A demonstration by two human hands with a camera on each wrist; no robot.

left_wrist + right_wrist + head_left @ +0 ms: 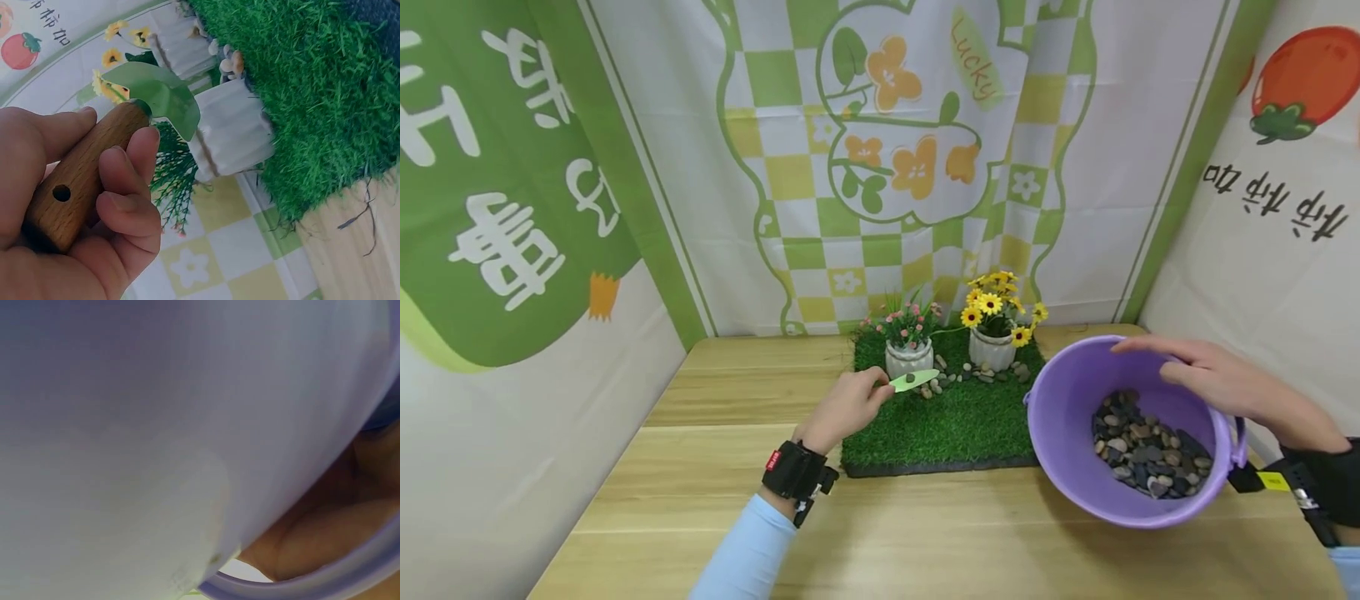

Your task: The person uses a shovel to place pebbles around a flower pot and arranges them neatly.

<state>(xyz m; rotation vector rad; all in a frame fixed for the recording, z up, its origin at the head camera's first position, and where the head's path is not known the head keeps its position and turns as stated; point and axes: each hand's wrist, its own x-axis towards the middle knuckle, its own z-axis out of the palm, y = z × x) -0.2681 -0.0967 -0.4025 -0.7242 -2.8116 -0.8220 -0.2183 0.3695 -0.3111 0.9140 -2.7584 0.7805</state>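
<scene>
My left hand [850, 404] grips the brown wooden handle [90, 172] of a small trowel [917, 381] with a pale green blade. On the blade rests one dark stone [910, 377], held out in front of a white pot with pink flowers [910, 358]. My right hand [1228, 383] holds the rim of a purple bucket [1063, 437], which leans with its mouth toward me. Inside the bucket lie many mixed stones [1150, 454]. The bucket's pale wall fills most of the right wrist view, and part of my palm [331, 537] shows beyond it.
Green artificial turf [955, 429] lies on the wooden table [722, 467]. A second white pot with yellow flowers [992, 348] stands at its back right. Loose pebbles [970, 372] line the turf around both pots. A patterned cloth [865, 250] hangs behind.
</scene>
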